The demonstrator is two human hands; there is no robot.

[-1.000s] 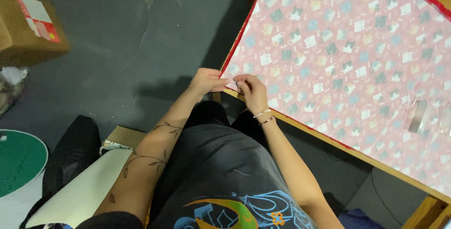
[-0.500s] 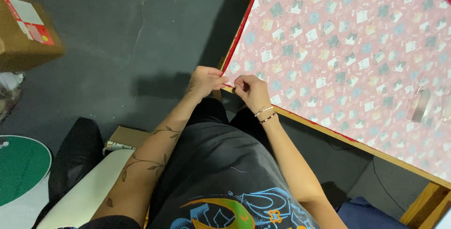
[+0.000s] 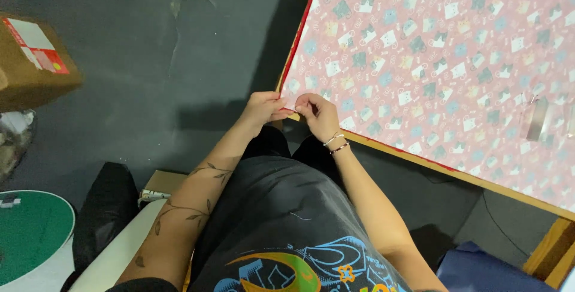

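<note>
My left hand (image 3: 262, 107) and right hand (image 3: 317, 112) meet at the near corner of the pink patterned wrapping paper (image 3: 431, 58) spread over the wooden tabletop (image 3: 455, 175), fingers pinching what seems to be its red-lined edge. A cardboard box (image 3: 33, 61) sits on the floor.

The patterned pink wrapping paper (image 3: 431, 58) looks smooth and matt. It covers a bare wooden table (image 3: 539, 205). The concrete floor (image 3: 179, 58) is rough

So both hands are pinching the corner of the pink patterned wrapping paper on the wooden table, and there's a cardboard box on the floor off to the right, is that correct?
Not quite: the cardboard box lies on the floor to the left, as the head view shows. Both the left hand and right hand do pinch the pink patterned wrapping paper at the wooden table corner.
</note>
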